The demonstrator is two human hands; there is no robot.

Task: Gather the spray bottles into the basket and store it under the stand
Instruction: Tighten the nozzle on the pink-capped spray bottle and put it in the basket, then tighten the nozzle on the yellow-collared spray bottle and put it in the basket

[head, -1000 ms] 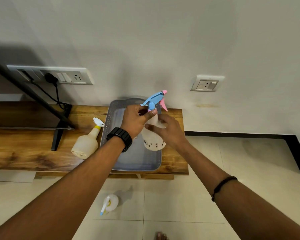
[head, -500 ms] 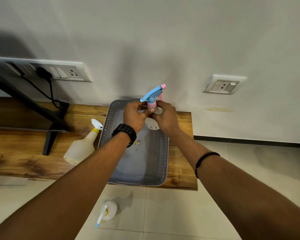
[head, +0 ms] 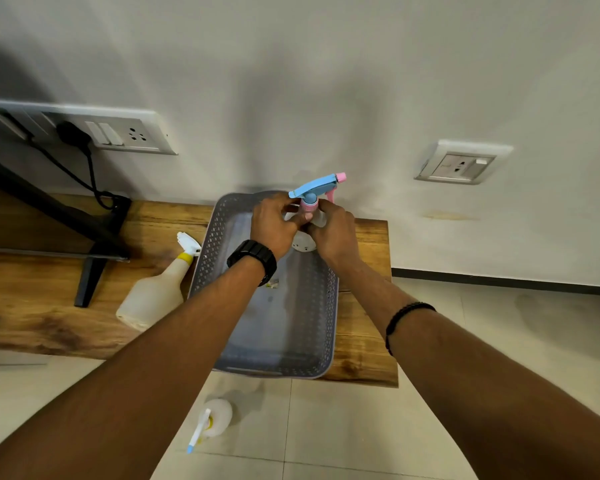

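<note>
A grey perforated basket lies on the wooden stand. Over its far end, my left hand and my right hand both grip a white spray bottle with a blue and pink trigger head, held upright; its body is mostly hidden by my fingers. A cream bottle with a yellow collar lies on the stand just left of the basket. Another white bottle with a blue-tipped nozzle stands on the floor tiles below the stand's front edge.
A black TV leg and a cable occupy the stand's left part. Two wall sockets sit above. The basket overhangs the stand's front edge slightly. Tiled floor lies to the right.
Both hands closed around the bottle's neck and carried it toward the far end of the basket, lower than before. My view shifted closer and lower.
</note>
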